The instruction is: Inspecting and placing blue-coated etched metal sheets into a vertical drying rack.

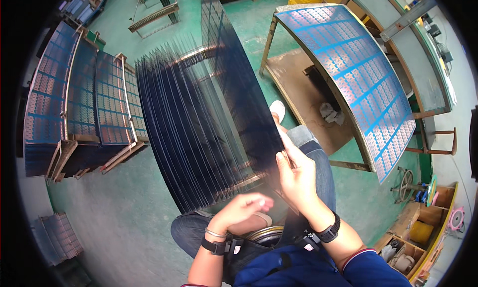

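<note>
My right hand [298, 175] grips the near edge of a large, thin dark panel [244, 82], thumb on the side facing me. The panel stands on edge at the right side of a slotted rack [249, 180]. Several similar dark sheets [169, 132] stand upright and close together in the rack's left part, with a gap between them and the held panel. Below the rack's near end, my left hand [241, 212] hovers with loosely bent fingers, slightly blurred and holding nothing.
On the right, a table [279, 77] carries a blue panel [348, 63] with copper-coloured patterns. More racked patterned panels [112, 92] stand on the left. A small slotted rack [154, 18] is farther back. A wooden compartment box [418, 237] sits at the lower right.
</note>
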### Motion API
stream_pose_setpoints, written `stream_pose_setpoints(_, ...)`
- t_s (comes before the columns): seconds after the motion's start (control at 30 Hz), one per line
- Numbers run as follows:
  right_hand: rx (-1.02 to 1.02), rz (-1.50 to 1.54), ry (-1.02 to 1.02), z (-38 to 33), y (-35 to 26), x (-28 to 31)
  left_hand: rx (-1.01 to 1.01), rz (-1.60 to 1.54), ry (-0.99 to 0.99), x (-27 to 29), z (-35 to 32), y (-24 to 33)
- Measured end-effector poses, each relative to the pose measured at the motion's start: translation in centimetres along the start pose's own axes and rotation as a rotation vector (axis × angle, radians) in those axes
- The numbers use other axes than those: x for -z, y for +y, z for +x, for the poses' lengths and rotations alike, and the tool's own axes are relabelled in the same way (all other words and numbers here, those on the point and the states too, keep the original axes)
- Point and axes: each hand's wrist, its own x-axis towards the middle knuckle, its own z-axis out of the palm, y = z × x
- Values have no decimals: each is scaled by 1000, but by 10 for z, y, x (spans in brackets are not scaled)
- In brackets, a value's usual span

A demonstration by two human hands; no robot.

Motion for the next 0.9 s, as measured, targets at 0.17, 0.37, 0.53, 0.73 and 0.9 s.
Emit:
stream_pose_setpoints(0.17, -22, 148, 10, 5, 2, -9, -476, 498, 1034, 30, 36, 26)
stream_pose_setpoints(0.37, -33, 109, -26, 17, -1, -10, -182, 933, 1046, 23, 68, 8)
stream_pose_setpoints(0.53, -73, 136, -120, 17, 0, -11, -96, 1040, 1045, 18, 70, 3)
stream_pose_setpoints(0.73, -48, 99, -180, 18, -4, -14, -81, 1039, 1096, 20, 70, 1)
stream_pose_setpoints(0.9, 51, 61, -109, 21, 0, -17, -49, 1129, 1160, 22, 69, -4)
